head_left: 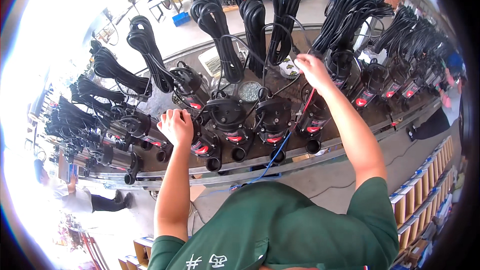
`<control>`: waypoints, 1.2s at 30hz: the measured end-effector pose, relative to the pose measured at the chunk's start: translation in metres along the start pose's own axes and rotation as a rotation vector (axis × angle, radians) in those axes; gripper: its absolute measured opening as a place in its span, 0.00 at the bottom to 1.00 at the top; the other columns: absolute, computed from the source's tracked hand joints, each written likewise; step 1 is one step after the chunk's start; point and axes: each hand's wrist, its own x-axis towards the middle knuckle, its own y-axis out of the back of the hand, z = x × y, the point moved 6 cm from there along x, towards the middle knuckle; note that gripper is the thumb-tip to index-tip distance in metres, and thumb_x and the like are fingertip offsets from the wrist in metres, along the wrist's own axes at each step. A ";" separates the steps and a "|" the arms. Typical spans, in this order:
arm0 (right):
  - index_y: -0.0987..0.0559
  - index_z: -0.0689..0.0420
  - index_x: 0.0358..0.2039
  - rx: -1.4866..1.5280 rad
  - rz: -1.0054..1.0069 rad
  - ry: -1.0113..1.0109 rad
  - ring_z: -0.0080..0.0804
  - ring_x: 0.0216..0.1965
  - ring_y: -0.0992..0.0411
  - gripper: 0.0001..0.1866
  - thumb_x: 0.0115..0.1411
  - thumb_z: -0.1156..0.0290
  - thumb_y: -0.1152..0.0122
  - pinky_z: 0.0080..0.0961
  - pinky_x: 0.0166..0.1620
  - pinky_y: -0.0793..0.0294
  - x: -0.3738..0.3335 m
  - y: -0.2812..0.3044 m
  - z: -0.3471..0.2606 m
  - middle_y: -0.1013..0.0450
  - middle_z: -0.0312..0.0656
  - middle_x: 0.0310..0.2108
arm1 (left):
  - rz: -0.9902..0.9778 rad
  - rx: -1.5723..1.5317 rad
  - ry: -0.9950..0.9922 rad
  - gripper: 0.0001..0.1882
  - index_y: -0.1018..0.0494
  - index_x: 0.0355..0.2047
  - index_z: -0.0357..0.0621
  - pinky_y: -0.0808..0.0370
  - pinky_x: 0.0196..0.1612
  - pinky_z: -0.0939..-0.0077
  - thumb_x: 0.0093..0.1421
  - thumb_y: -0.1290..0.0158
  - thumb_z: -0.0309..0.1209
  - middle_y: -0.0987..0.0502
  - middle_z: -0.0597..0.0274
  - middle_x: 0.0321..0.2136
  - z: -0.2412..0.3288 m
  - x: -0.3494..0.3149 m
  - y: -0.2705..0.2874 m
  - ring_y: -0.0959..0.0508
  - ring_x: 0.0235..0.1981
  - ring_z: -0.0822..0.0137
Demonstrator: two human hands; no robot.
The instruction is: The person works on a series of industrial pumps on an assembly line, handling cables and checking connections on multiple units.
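My left hand is curled closed at the top of a black-and-silver submersible pump; what its fingers grip is hidden. Farther right, my right hand has its fingers pinched together beside a thick bundle of black cable. A thin red cord runs down from below that hand, and a blue hose continues toward my body. Between my hands stand two upright pumps with round black tops, a left one and a right one. Behind them sits a round container of small metal parts.
Rows of pumps with coiled cables line the bench on both sides. A white tray lies behind the left pumps. Cardboard boxes stand in rows at lower right. People are at the far left and far right.
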 end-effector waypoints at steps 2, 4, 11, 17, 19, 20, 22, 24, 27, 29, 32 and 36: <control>0.22 0.63 0.58 -0.147 0.170 0.019 0.39 0.36 0.20 0.31 0.60 0.56 0.32 0.32 0.44 0.23 0.019 0.008 -0.002 0.19 0.47 0.35 | 0.007 -0.008 0.003 0.10 0.22 0.27 0.48 0.35 0.49 0.56 0.61 0.43 0.39 0.22 0.64 0.33 -0.005 -0.003 0.001 0.24 0.44 0.57; 0.26 0.64 0.62 -0.266 0.137 -0.008 0.40 0.41 0.19 0.37 0.56 0.56 0.28 0.31 0.50 0.24 0.038 0.002 -0.001 0.18 0.50 0.40 | 0.016 -0.007 0.006 0.10 0.22 0.27 0.49 0.35 0.49 0.57 0.61 0.43 0.40 0.22 0.64 0.34 -0.008 -0.005 0.004 0.24 0.43 0.57; 0.28 0.64 0.57 0.113 -0.132 0.029 0.32 0.48 0.25 0.26 0.67 0.61 0.34 0.26 0.52 0.27 0.057 -0.026 0.020 0.23 0.46 0.48 | 0.014 -0.007 0.016 0.11 0.20 0.28 0.49 0.35 0.51 0.57 0.61 0.43 0.41 0.22 0.65 0.35 -0.007 -0.006 0.004 0.25 0.44 0.58; 0.29 0.56 0.60 0.214 -0.210 -0.123 0.19 0.20 0.38 0.20 0.73 0.59 0.48 0.21 0.22 0.39 0.024 -0.017 0.000 0.24 0.36 0.31 | 0.048 -0.047 0.022 0.10 0.20 0.28 0.49 0.34 0.50 0.57 0.61 0.43 0.40 0.22 0.66 0.33 -0.009 -0.007 0.008 0.25 0.43 0.58; 0.29 0.55 0.61 0.357 -0.187 -0.138 0.14 0.16 0.41 0.19 0.75 0.61 0.51 0.17 0.18 0.43 0.002 -0.011 -0.021 0.26 0.32 0.27 | 0.048 -0.055 0.053 0.11 0.20 0.28 0.49 0.35 0.52 0.57 0.61 0.43 0.40 0.22 0.65 0.34 -0.012 -0.009 0.009 0.25 0.44 0.58; 0.30 0.56 0.65 0.353 -0.232 -0.109 0.14 0.17 0.40 0.22 0.75 0.62 0.51 0.15 0.19 0.40 -0.001 -0.005 -0.019 0.23 0.34 0.30 | 0.065 -0.062 0.065 0.11 0.20 0.28 0.49 0.36 0.53 0.57 0.61 0.42 0.41 0.22 0.65 0.34 -0.012 -0.010 0.011 0.26 0.45 0.58; 0.27 0.56 0.63 0.329 -0.204 -0.106 0.13 0.17 0.40 0.21 0.75 0.61 0.51 0.14 0.19 0.39 -0.009 0.004 -0.018 0.25 0.32 0.28 | 0.098 -0.069 0.094 0.11 0.20 0.28 0.48 0.37 0.55 0.57 0.60 0.42 0.41 0.22 0.65 0.35 -0.014 -0.010 0.015 0.26 0.46 0.58; 0.22 0.56 0.56 0.362 -0.161 -0.157 0.11 0.20 0.38 0.18 0.72 0.60 0.42 0.13 0.20 0.39 -0.013 0.010 -0.007 0.27 0.29 0.27 | 0.069 -0.035 0.107 0.14 0.20 0.27 0.47 0.37 0.55 0.55 0.60 0.42 0.44 0.21 0.63 0.35 -0.010 -0.007 0.015 0.26 0.46 0.57; 0.20 0.58 0.47 0.275 -0.098 -0.053 0.09 0.22 0.37 0.14 0.66 0.63 0.33 0.13 0.21 0.40 -0.019 0.010 -0.014 0.28 0.28 0.27 | 0.044 0.031 0.072 0.14 0.21 0.26 0.45 0.34 0.49 0.53 0.59 0.43 0.43 0.21 0.61 0.32 -0.017 -0.003 0.010 0.23 0.42 0.54; 0.20 0.58 0.41 0.193 -0.009 -0.024 0.10 0.21 0.37 0.12 0.66 0.63 0.34 0.13 0.21 0.41 -0.023 0.009 -0.019 0.28 0.28 0.25 | 0.036 0.031 0.087 0.15 0.22 0.24 0.45 0.33 0.48 0.53 0.59 0.44 0.43 0.20 0.60 0.31 -0.028 0.004 0.007 0.23 0.41 0.53; 0.22 0.54 0.33 0.398 -0.090 -0.032 0.11 0.19 0.38 0.12 0.69 0.59 0.38 0.13 0.21 0.41 -0.021 0.009 -0.010 0.28 0.28 0.23 | -0.024 0.063 0.157 0.19 0.21 0.26 0.42 0.32 0.48 0.52 0.61 0.48 0.45 0.19 0.57 0.35 -0.070 0.018 -0.007 0.22 0.44 0.50; 0.25 0.53 0.38 0.459 -0.175 0.050 0.15 0.20 0.37 0.16 0.75 0.54 0.52 0.14 0.22 0.43 -0.024 0.004 -0.021 0.28 0.32 0.26 | -0.173 0.000 0.189 0.21 0.20 0.31 0.41 0.29 0.50 0.46 0.65 0.53 0.47 0.18 0.54 0.41 -0.138 0.039 -0.037 0.23 0.48 0.47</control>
